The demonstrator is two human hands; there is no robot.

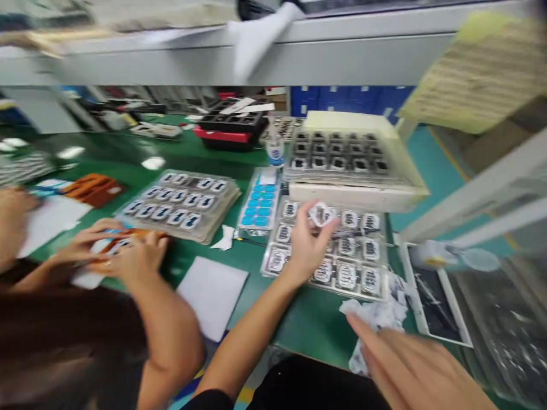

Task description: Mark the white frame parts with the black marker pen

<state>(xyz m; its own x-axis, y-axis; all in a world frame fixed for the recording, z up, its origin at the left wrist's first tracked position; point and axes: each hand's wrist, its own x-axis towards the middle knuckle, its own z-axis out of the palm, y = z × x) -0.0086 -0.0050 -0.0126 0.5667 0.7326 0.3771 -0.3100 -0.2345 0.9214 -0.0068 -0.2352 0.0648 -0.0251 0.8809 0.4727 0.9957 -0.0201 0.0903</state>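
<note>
Currently: left hand pinching a small part above clear tray, near table front edge. Right hand open, fingers spread, beside crumpled wipe, front-right corner.

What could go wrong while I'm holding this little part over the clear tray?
The small part is pinched only at the left hand's fingertips above the clear tray; it could slip and knock seated parts. The right hand by the crumpled wipe might drag it onto the tray. A co-worker's arm sits close; elbows may bump.
</note>
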